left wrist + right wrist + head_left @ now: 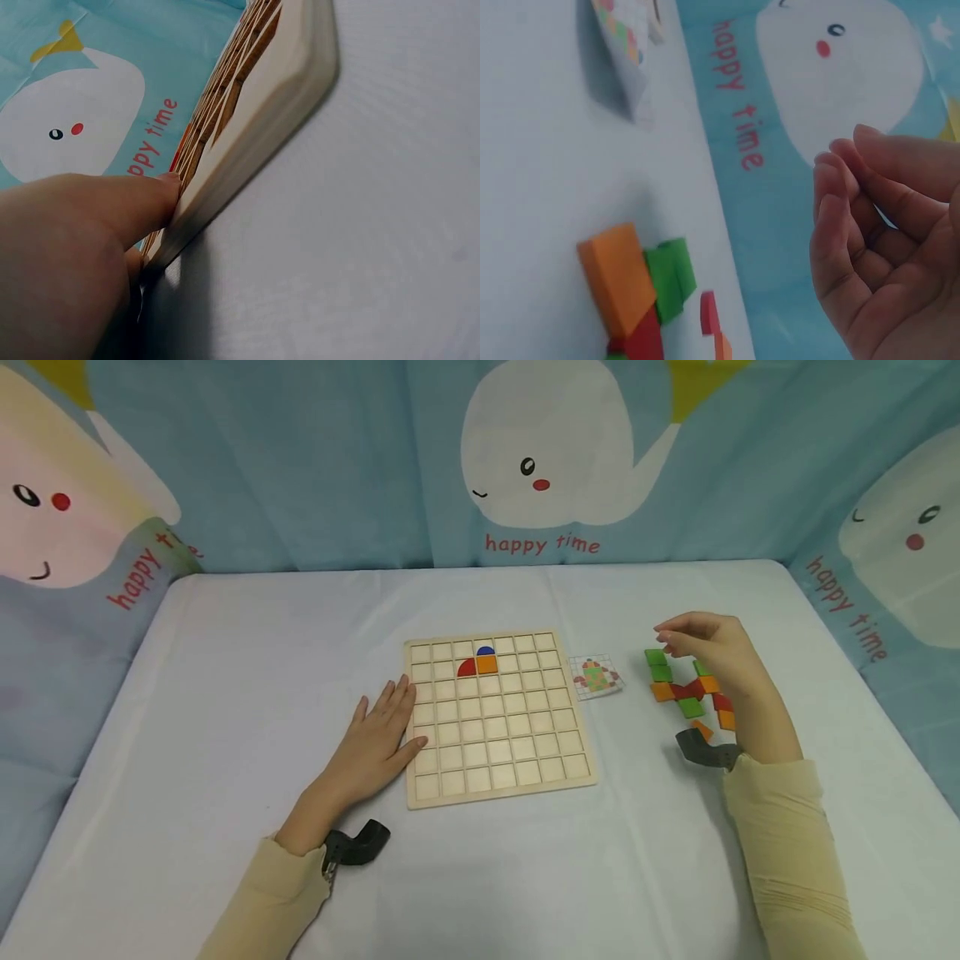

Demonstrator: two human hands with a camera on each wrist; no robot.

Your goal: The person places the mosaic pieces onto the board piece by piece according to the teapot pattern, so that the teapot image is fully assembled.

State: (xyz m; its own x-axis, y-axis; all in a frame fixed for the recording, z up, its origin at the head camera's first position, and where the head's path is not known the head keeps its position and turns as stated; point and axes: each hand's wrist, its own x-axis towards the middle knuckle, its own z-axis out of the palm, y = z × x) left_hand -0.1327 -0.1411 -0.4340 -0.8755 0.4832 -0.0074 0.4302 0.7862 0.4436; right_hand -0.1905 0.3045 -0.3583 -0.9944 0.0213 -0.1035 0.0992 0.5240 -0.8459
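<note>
A wooden grid board (495, 727) lies on the white table, holding a red quarter-circle piece (467, 668), an orange square piece (487, 664) and a blue half-circle piece (486, 651). My left hand (375, 735) rests at the board's left edge, fingers extended; in the left wrist view its thumb (154, 199) touches the board's rim (247, 150). Above the loose pieces at the right hovers my right hand (712, 647). Its fingers bend loosely toward the thumb (907, 161), and no piece shows between them. Below it lie green pieces (690, 707), orange pieces (663, 692) and red pieces (722, 702).
A small card with a printed coloured pattern (596, 677) lies against the board's right side. Blue cloth with whale prints (547, 443) hangs behind and beside the table. A dark wrist-worn camera mount (705, 750) juts out near the loose pieces.
</note>
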